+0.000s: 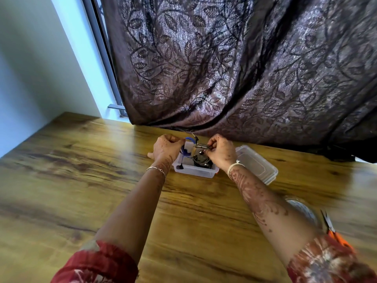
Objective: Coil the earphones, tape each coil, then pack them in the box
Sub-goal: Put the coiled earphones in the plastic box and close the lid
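A person's right hand pinches a thin dark earphone coil just above an open clear box, fingers curled tight round the wire. The left hand, level with it across the box, has its fingers curled in against a blue cord. The cord hangs down into the box's left end, but blur hides whether the hand actually grips it. A black bundle of wound wire already lies inside the box, directly under the held coil.

The box stands on a wooden table, towards its far edge. Its clear lid lies flat just beside it on the right, partly behind the right wrist. Nearer the person, a roll of tape shows beyond the right forearm, with orange-handled scissors close by it. Both arms wear red patterned sleeves pushed up near the elbow. A dark leaf-patterned curtain hangs behind the table, its hem resting on the far edge, with a pale wall to the left.
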